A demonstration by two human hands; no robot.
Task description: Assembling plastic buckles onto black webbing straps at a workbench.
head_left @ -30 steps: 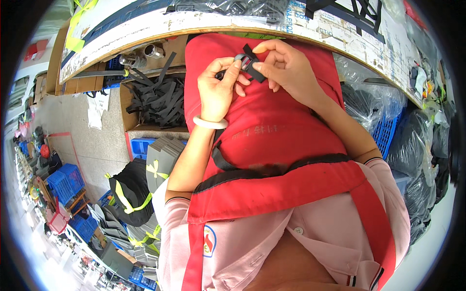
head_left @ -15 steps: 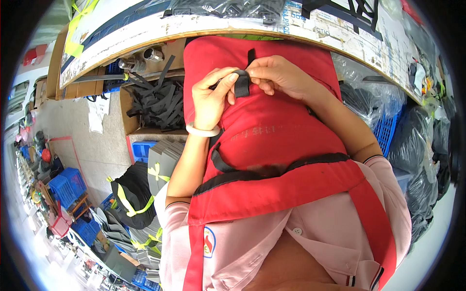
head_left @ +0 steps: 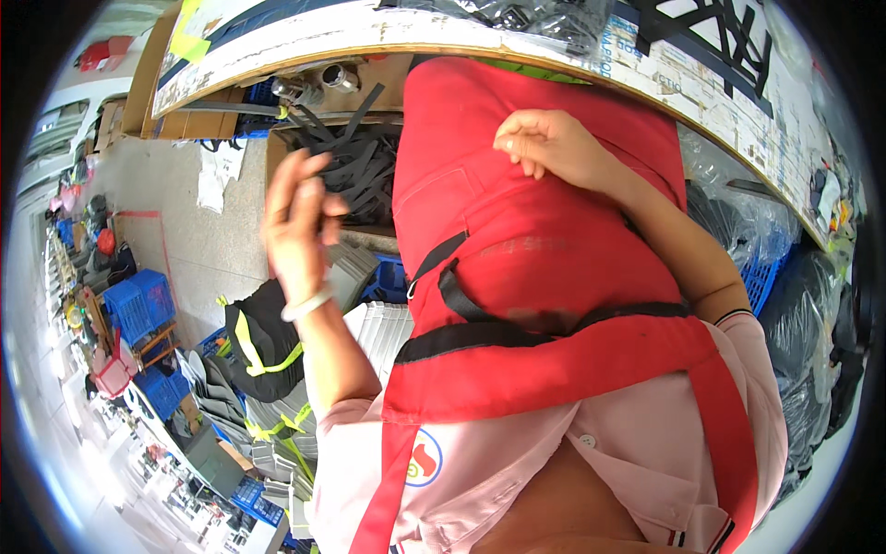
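Observation:
My left hand point(head_left: 300, 226) is raised off to the left, beside an open cardboard box point(head_left: 277, 152) of loose black straps point(head_left: 369, 175). Its fingers are apart, slightly smeared by motion, and nothing shows in them. Over the red apron point(head_left: 544, 212) on my lap hangs my right hand point(head_left: 554, 148), fingers curled and thumb against the forefinger, with no strap visible in it. A black apron strap point(head_left: 438, 258) lies across the left side of the apron, below the hands.
A worn white-topped table point(head_left: 443, 42) runs across ahead, with black straps point(head_left: 711, 42) on it. Bundles tied with yellow strips point(head_left: 263, 346) and blue crates point(head_left: 138, 305) stand left. Plastic-wrapped dark goods point(head_left: 798, 295) are on the right.
The black strap both hands held is gone from them. My left hand has swung left toward the box and opened; the right stays over the apron. The view has shifted a little.

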